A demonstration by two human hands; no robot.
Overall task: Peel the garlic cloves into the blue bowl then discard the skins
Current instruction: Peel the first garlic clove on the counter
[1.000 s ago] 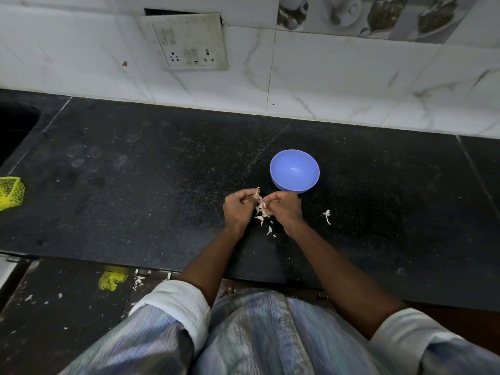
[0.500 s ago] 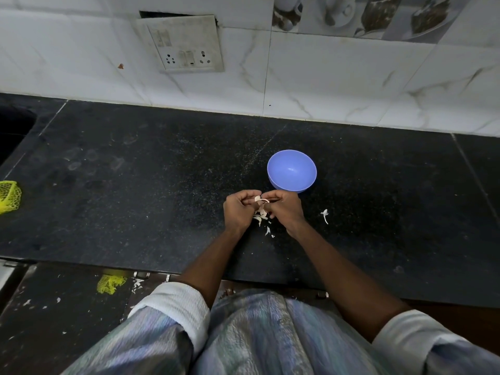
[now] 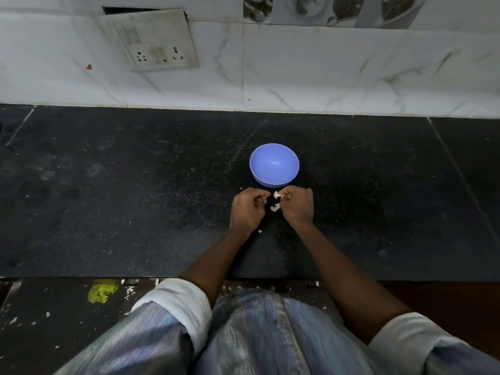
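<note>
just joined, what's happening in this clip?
A person stands at a black counter peeling garlic by hand. The left hand and right hand are both curled close together just in front of the blue bowl, working a garlic clove between the fingertips. White skin bits show below the hands. The bowl looks empty so far; no peeled clove is visible in it.
</note>
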